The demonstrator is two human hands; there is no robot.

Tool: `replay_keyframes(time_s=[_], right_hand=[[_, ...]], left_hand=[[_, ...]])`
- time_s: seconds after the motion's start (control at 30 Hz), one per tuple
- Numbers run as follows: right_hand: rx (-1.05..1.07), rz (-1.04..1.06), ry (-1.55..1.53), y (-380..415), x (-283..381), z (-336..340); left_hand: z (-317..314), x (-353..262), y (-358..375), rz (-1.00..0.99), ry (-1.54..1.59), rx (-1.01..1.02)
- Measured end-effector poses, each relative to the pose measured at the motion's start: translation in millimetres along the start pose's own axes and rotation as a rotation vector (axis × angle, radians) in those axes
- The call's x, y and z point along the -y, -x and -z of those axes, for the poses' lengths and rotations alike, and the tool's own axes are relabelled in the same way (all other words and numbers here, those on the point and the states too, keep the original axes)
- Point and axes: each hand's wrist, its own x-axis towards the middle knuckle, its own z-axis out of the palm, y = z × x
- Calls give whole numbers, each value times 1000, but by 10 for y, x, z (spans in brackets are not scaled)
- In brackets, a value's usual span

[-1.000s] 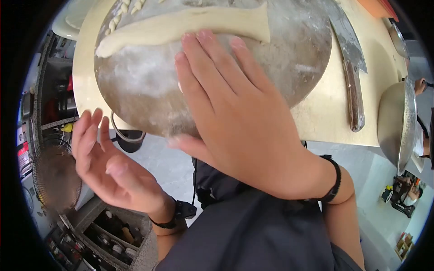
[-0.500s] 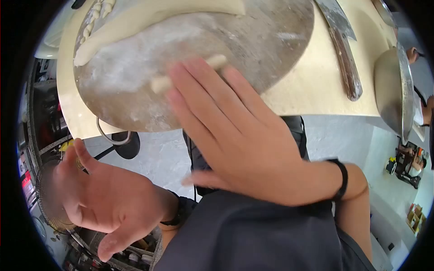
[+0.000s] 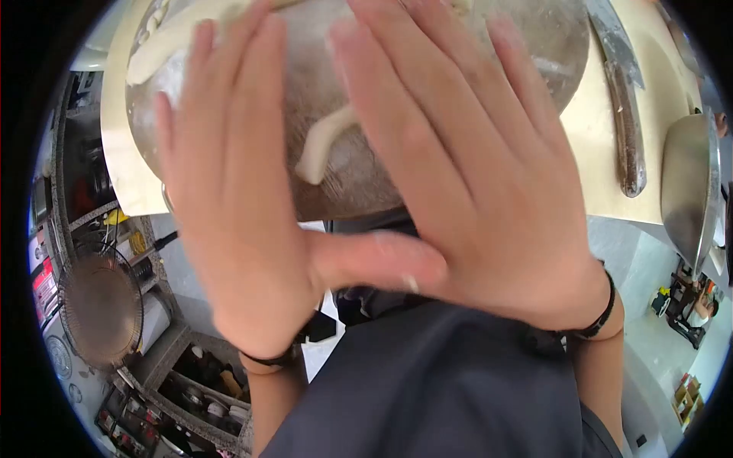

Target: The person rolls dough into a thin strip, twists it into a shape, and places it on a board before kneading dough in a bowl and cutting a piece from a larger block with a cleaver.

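A floury round board (image 3: 343, 195) lies under both hands. On it, a short curved strip of pale dough (image 3: 321, 147) shows between them, its far end hidden beneath the right fingers. My right hand (image 3: 477, 183) is palm down over the board, fingers stretched and spread, overlapping that strip. My left hand (image 3: 244, 191) is beside it, fingers extended and slightly blurred, with its thumb reaching across to the right hand. A long thick roll of dough (image 3: 156, 49) lies at the board's far left, partly covered by the left fingers.
Small dough pieces (image 3: 155, 21) sit at the far-left rim. To the right, a wooden-handled knife (image 3: 628, 133) lies on the light tabletop (image 3: 584, 153) beside a metal bowl (image 3: 687, 175). A round wire-edged fan (image 3: 101, 305) stands below left, near open shelves (image 3: 206, 382).
My left hand has come up from beside the table to over the board. The dough strip, earlier fairly straight beneath the right hand, now looks curved. The view has shifted.
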Motion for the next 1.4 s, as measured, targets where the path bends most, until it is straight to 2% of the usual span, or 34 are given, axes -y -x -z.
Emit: replay_keyframes(time_s=[0.1, 0.2, 0.23, 0.3, 0.33, 0.4, 0.43, 0.63, 0.93, 1.1, 1.17, 1.2, 1.27, 1.3, 1.4], right_hand=[[7, 24, -8, -64, -96, -14], [12, 33, 0, -29, -59, -27], [15, 32, 1, 6, -59, 0], [24, 30, -2, 47, -71, 36], [26, 33, 3, 50, -55, 44], [28, 26, 2, 78, -109, 88], [25, 25, 2, 79, -139, 123], [26, 0, 2, 77, -298, 220], [15, -14, 45, 60, -262, 97], [0, -11, 96, 93, -239, 34], [-10, -7, 139, 140, -249, 16], [-19, 17, 166, 168, -254, -7], [-54, 102, 219, 228, -303, -62], [-85, 163, 258, 266, -354, -97], [64, 25, 78, 97, -278, 126]], left_hand=[[-8, 18, 101, -55, -168, 91], [-97, 128, 236, -235, -256, -1], [-194, 352, 228, -358, -303, -82], [-170, 296, 285, -314, -259, -83], [16, -82, 228, -146, -163, -1], [139, -329, 165, 36, -33, 70], [133, -333, 137, 48, -2, 54], [182, -253, 48, 80, 55, 40], [49, -247, -81, -73, -209, 11], [127, -522, 131, 29, -302, 284], [20, -456, 237, -22, -318, 185], [-194, -248, 390, -102, -341, 46], [-245, -170, 387, -137, -358, -8], [-101, -240, 223, -92, -353, 78], [137, -397, -36, -40, -439, 306]])
